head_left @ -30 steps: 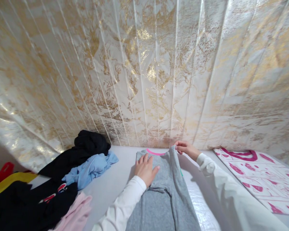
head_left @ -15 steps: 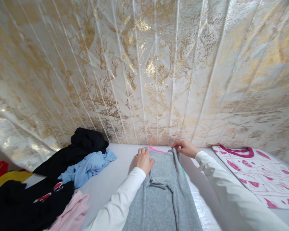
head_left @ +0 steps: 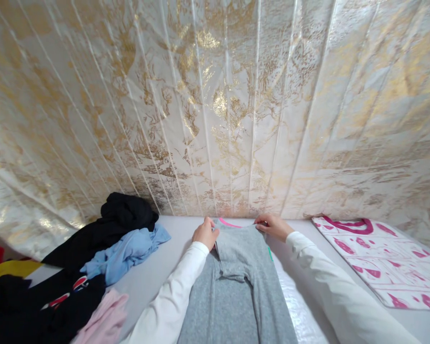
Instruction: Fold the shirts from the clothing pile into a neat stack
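A grey garment (head_left: 232, 296) lies lengthwise on the white surface, with a pink edge at its far end and a small green edge on its right side. Creased folds run across its middle. My left hand (head_left: 205, 233) pinches the far left corner of the cloth. At the far right corner, my right hand (head_left: 274, 226) grips the fabric between thumb and fingers. Both wrists are in white sleeves. The garment's near end runs out of the bottom of the view.
To the right lies a flat, folded white shirt (head_left: 383, 263) with a magenta print. On the left are a black garment (head_left: 129, 215), light blue cloth (head_left: 129, 253), pink cloth (head_left: 105, 317) and yellow cloth (head_left: 10, 271). A gold-patterned covering (head_left: 215, 119) rises behind the white surface (head_left: 154, 277).
My left hand has gone from lying spread on the cloth to pinching its far left corner. My right hand stays at the right corner, and the fabric there looks flatter.
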Demonstrator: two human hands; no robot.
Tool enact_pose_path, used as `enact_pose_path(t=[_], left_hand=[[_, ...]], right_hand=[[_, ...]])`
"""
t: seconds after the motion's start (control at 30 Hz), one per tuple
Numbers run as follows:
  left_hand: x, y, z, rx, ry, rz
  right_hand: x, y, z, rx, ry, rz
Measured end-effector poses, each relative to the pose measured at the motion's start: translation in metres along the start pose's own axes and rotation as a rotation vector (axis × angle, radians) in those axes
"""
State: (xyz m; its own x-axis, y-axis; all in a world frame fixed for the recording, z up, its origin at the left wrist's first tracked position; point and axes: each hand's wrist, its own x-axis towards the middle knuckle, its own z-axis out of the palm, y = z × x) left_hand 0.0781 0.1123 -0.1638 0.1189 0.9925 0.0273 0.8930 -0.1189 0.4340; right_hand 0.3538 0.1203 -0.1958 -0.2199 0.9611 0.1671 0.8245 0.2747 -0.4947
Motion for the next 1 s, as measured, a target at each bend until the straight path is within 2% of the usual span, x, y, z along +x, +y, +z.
enact_pose_path(t=[0.13, 0.23, 0.33, 0.43, 0.63, 0.83, 1.0], left_hand=[[-0.016, -0.003, -0.001, -0.04, -0.072, 0.024], [-0.038, 0.003, 0.0, -0.055, -0.124, 0.07], [-0.054, 0.012, 0.004, -0.006, -0.094, 0.086], [-0.059, 0.017, 0.008, 0.042, -0.052, 0.045], [-0.057, 0.009, 0.005, 0.069, -0.048, 0.02], [-0.071, 0.006, 0.006, 0.087, -0.073, 0.025], [-0.078, 0.007, 0.011, 0.135, -0.034, 0.037]], right_hand=[[-0.02, -0.016, -0.006, -0.029, 0.117, -0.013], [-0.045, -0.038, 0.005, -0.047, 0.171, -0.043], [-0.066, -0.06, 0.03, -0.144, 0.136, -0.027], [-0.075, -0.071, 0.051, -0.309, 0.064, 0.111], [-0.074, -0.072, 0.053, -0.418, 0.013, 0.211], [-0.076, -0.075, 0.054, -0.439, 0.011, 0.25], [-0.079, -0.069, 0.052, -0.433, 0.033, 0.293]])
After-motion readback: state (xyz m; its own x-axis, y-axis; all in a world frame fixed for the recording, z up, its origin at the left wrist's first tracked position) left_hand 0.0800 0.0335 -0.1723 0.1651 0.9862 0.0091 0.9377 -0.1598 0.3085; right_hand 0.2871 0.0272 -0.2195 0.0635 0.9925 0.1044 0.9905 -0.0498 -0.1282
